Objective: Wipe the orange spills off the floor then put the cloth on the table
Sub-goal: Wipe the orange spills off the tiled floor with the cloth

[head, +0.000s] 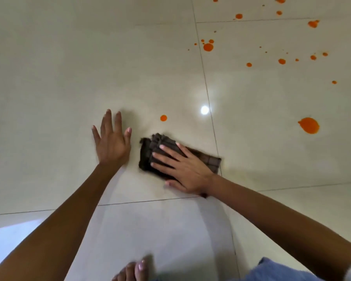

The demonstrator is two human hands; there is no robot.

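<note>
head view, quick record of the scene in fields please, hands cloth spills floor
left hand: spread, holds nothing, left of cloth
right hand: presses flat on cloth
cloth: dark, checked, bunched on floor
nearest spill: small orange spot beyond cloth
largest spill: far right, unwiped
other spills: many drops, upper right
floor: glossy pale tiles

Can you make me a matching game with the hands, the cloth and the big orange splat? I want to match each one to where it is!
Things:
1. left hand
2. right hand
3. brown cloth
4. biggest orange spill

Where or how:
A. lies partly under a hand
B. off to the right of the cloth, not wiped yet
C. spread open, just left of the cloth
D. presses flat on top of the cloth

Pairs: 1-C, 2-D, 3-A, 4-B
</note>
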